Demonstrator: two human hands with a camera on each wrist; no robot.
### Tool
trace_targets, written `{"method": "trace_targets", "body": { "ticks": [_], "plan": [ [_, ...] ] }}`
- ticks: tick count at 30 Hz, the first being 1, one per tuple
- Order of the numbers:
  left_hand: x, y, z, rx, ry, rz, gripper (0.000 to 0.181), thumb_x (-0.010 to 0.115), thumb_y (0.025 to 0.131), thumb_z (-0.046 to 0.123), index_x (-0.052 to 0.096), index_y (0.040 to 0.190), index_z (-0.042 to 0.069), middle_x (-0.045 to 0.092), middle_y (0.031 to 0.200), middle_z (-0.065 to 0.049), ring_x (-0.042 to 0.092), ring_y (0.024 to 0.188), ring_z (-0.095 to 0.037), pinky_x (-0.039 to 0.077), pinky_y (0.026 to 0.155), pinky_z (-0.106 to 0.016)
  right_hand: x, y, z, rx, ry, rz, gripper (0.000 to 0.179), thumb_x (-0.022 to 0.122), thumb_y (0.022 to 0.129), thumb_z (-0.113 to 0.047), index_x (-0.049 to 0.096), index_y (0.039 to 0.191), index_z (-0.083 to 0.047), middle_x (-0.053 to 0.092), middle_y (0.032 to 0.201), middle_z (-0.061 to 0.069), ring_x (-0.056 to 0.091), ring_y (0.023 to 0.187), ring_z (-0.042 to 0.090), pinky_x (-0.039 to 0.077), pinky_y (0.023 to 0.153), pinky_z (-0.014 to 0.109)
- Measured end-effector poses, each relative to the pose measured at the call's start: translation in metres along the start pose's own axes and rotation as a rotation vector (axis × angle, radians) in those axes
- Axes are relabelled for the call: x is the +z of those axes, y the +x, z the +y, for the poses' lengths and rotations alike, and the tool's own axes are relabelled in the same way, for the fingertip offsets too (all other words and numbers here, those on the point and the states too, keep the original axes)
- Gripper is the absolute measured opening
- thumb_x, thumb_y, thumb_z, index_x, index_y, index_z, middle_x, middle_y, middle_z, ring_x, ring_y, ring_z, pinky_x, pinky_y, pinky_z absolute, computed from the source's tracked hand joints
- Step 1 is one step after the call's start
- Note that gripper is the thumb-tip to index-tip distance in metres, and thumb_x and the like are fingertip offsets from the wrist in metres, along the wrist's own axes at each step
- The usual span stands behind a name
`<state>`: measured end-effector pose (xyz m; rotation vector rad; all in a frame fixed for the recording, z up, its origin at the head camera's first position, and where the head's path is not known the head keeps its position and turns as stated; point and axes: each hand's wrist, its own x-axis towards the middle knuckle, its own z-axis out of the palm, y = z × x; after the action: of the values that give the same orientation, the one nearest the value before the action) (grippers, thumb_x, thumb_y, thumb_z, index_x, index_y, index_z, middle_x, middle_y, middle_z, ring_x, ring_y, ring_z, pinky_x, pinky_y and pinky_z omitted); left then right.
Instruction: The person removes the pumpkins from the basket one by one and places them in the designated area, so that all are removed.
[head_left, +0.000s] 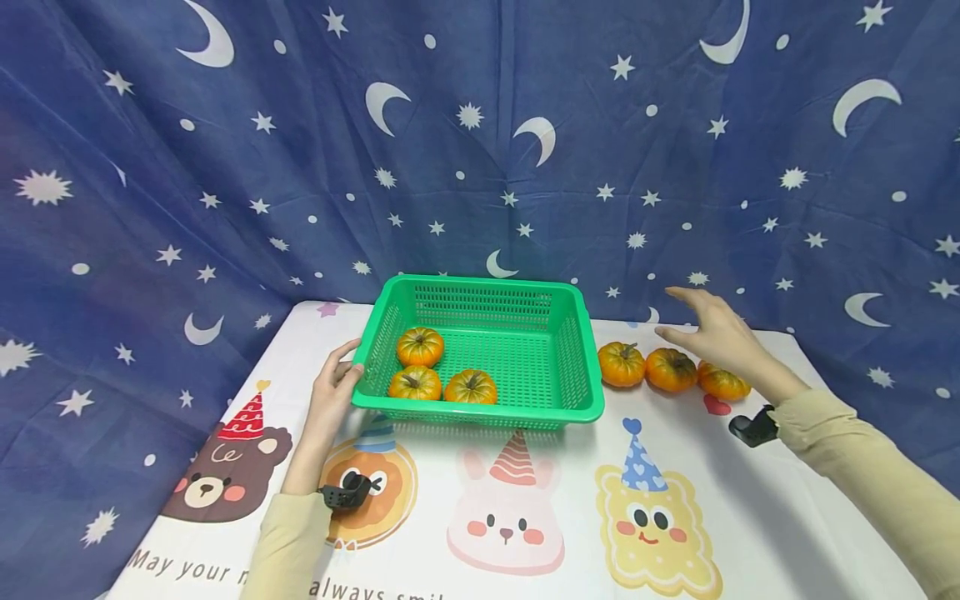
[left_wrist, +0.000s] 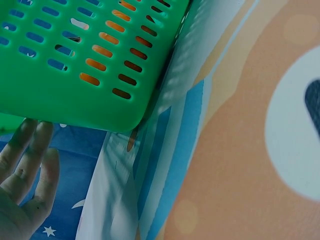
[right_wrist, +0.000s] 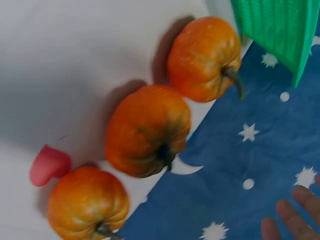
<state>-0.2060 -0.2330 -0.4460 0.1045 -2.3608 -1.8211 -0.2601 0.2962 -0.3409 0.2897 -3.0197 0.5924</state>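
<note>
A green plastic basket [head_left: 487,414] with slotted walls sits at the back of the table, with three small orange pumpkins [head_left: 471,387] in its left part. My left hand [head_left: 333,385] holds the basket's left rim near the front corner, thumb at the rim. In the left wrist view, fingertips [left_wrist: 44,127] meet the rim. To the right of the basket, three more pumpkins [head_left: 671,370] lie in a row on the cloth. Above the rightmost of these is my right hand [head_left: 716,333], fingers spread and thumb apart, holding nothing. The right wrist view shows these pumpkins [right_wrist: 147,131] below the hand.
A white tablecloth [head_left: 577,517] with cartoon animals and lettering covers the table. Directly behind the basket hangs a dark blue curtain [head_left: 450,208] with moons and stars. Black wrist devices [head_left: 752,427] are strapped near both sleeves.
</note>
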Motion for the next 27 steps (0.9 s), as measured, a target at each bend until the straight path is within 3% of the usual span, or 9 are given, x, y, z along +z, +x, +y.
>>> {"method": "trace_targets", "body": {
  "ticks": [9,18,27],
  "plan": [
    [-0.001,-0.001,-0.003,0.084,-0.012,0.009,0.046,0.049,0.099,0.028,0.043,0.144,0.019,0.065,0.105,-0.010,0.062,0.085,-0.002,0.045,0.075,-0.015,0.005,0.007,-0.030,-0.102,-0.017,0.007,0.071,0.066,0.087,-0.042,0.039,0.145,-0.012,0.041,0.146,0.020,0.035,0.132,0.044,0.030,0.104,0.065],
    [-0.001,0.000,-0.002,-0.002,0.012,0.003,0.045,0.047,0.101,0.023,0.041,0.145,0.021,0.061,0.115,-0.018,0.060,0.087,0.001,0.045,0.080,-0.015,0.013,0.010,-0.056,-0.197,-0.037,0.016,0.066,0.068,0.086,-0.038,0.043,0.143,-0.015,0.047,0.144,0.014,0.041,0.130,0.039,0.036,0.101,0.061],
    [-0.001,0.001,-0.001,-0.016,0.022,-0.010,0.045,0.046,0.101,0.025,0.040,0.146,0.025,0.059,0.122,-0.021,0.060,0.090,0.001,0.044,0.082,-0.014,0.019,0.014,-0.076,-0.269,-0.041,0.007,0.065,0.070,0.085,-0.035,0.045,0.142,-0.014,0.049,0.141,0.014,0.044,0.128,0.038,0.037,0.102,0.060]
  ]
}}
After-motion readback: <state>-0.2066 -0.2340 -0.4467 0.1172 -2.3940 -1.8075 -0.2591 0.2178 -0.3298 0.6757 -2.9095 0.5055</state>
